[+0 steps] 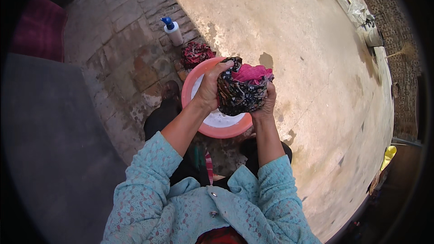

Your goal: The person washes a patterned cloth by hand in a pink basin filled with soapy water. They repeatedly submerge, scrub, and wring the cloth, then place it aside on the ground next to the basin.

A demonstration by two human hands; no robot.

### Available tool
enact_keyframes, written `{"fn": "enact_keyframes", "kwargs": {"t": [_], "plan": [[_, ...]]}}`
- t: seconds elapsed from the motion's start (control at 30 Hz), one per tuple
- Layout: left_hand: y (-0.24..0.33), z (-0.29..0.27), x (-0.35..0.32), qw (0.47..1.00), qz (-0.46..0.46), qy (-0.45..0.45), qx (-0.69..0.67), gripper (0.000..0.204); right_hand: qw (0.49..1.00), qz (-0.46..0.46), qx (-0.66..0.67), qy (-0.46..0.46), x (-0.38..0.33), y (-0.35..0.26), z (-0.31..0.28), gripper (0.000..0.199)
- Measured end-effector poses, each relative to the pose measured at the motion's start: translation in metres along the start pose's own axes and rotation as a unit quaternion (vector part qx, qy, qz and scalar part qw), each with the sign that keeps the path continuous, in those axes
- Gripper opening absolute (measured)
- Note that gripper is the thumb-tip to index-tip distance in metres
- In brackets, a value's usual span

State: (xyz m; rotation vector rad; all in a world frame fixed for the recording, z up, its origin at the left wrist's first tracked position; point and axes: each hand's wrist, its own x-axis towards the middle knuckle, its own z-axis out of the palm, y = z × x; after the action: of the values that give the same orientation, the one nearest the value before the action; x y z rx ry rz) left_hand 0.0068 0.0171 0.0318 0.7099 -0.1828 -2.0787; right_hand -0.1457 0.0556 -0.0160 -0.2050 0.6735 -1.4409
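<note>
At the far left lies a dark grey mat (pixel 49 126) with a maroon cloth (pixel 38 27) beyond its far edge, both on the brick-paved floor (pixel 113 31). Further right on that paving stands a white bottle with a blue pump top (pixel 172 30), upright, and just beside it, nearer the person, a crumpled dark cloth with red pattern (pixel 196 53) rests against the far rim of a pink basin (pixel 192 83) with a pale inside. The basin sits on the floor where the bricks meet the smooth concrete floor (pixel 307 63). Above the basin, raised off it, is a bunched dark patterned cloth with a bright pink part (pixel 244 86) showing at its top. The left hand (pixel 211 88) is closed on the left side of this bundle, fingers curled over its upper edge; the right hand (pixel 269 101) is closed on its right side and underside, so the bundle sits squeezed between the two hands, touching both. Both forearms come up from pale blue lace sleeves (pixel 149 185) at the lower edge. Well to the right, at the far corner of the concrete, lie a crumpled pale sheet (pixel 352 2) and a light-coloured pot (pixel 373 36), and near the right edge something yellow (pixel 389 156), too small to tell what.
</note>
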Motion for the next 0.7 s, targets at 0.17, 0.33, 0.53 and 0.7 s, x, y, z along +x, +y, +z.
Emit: {"fn": "enact_keyframes", "kwargs": {"t": [0.17, 0.33, 0.53, 0.7], "plan": [[-0.018, -0.019, 0.007, 0.989, -0.030, 0.053, 0.136, 0.041, 0.998, -0.061, 0.029, 0.015, 0.010, -0.027, 0.007, 0.025], [-0.027, -0.011, -0.004, 0.989, -0.132, -0.031, 0.061, 0.073, 0.950, -0.250, -0.185, -0.001, 0.002, -0.020, 0.040, 0.020], [-0.002, -0.022, 0.004, 0.990, -0.111, -0.042, -0.077, 0.038, 0.582, -0.460, -0.618, -0.259, -0.037, 0.021, 0.064, 0.021], [-0.022, -0.016, -0.006, 1.000, 0.004, -0.027, 0.007, 0.027, 0.667, -0.464, -0.570, -0.121, -0.023, 0.011, 0.049, 0.022]]}}
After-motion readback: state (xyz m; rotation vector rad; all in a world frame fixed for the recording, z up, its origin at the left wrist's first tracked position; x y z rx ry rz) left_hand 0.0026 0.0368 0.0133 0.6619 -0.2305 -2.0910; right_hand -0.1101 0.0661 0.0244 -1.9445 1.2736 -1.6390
